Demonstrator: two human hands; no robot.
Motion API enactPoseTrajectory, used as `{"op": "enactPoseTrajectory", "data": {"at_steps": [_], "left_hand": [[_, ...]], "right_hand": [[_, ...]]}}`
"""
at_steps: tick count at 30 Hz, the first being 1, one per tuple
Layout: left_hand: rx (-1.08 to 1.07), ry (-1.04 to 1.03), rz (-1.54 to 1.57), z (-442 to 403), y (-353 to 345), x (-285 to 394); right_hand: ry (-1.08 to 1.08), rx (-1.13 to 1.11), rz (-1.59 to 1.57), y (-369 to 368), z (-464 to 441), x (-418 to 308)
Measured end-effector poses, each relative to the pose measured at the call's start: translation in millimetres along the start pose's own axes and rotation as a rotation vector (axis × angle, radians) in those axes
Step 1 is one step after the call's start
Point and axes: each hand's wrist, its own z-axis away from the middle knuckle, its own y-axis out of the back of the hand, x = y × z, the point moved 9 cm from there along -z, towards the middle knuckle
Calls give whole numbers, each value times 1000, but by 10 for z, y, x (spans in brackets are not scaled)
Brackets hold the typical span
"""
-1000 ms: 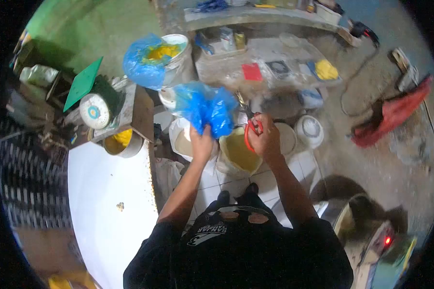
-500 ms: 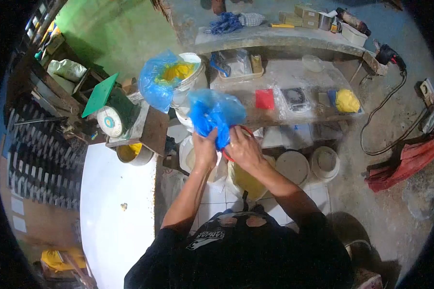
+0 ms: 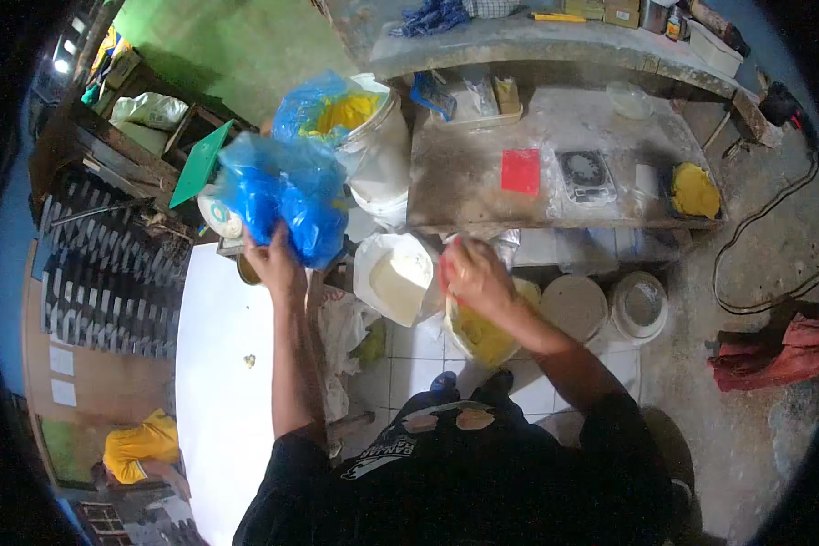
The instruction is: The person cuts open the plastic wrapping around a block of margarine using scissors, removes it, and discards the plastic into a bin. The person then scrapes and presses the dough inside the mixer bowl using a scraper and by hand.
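My left hand is closed around the lower end of a crumpled blue plastic bag, held up over the corner of the white table. What the bag contains, I cannot make out. My right hand is a fist, blurred, with part of a thin red loop showing at its left side. Below that hand stands a lined container of yellow powder. To its left is a white-lined container holding pale powder. Behind the bag, a white bucket with a blue liner holds yellow material.
A green-topped dial scale stands left of the bag. On the low bench lie a red square, a small digital scale and a yellow mound. Round tubs stand at right. A person in yellow is at lower left.
My hands have parted. The left has carried the blue bag leftward towards the dial scale; the right has moved slightly right with the red loop. The view has shifted, showing the containers more fully.
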Motion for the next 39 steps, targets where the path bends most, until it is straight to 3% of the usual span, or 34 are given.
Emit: {"op": "enactPoseTrajectory", "data": {"at_steps": [3,4,8,10,11,13,14,16,17,20,26,35,36,37,38,39], "left_hand": [[-76,-20,-19,67,60,-39],[-70,58,41,144,80,-145],[-92,115,19,448,-26,53],[-84,127,43,437,30,8],[-88,138,65,417,22,-33],[-116,181,126,368,-86,-139],[-136,209,168,352,-184,-209],[-198,292,260,362,-448,-368],[-239,346,314,399,-604,-452],[-392,559,517,676,-1100,-705],[-722,1090,858,1769,-1567,-877],[-1034,1662,958,2813,-812,-821],[-1124,1428,664,2822,-701,-878],[-1165,1456,670,2957,-661,-841],[-1195,1531,795,3125,-668,-769],[-1223,1603,920,3294,-702,-707]], "right_hand": [[-225,-112,128,-610,-7,1074],[-274,-147,185,-887,-20,1482],[-620,-424,39,-1073,-317,1997],[-125,-159,527,-897,-385,1747],[-121,-147,535,-948,-357,1741],[-40,-9,304,-917,-266,1510],[-107,-179,193,-1214,-87,1500],[-379,-268,-580,-1201,170,922],[-552,-145,-1239,-765,82,314],[-595,-53,-1329,-345,-59,-255],[-695,405,-1173,282,129,99],[-731,1028,-756,1260,1609,-542],[-737,1027,-644,1359,1715,-785],[-797,812,-11,1607,1608,-1279],[-874,735,233,1704,1652,-1549],[-897,759,273,1752,1786,-1737]]}}
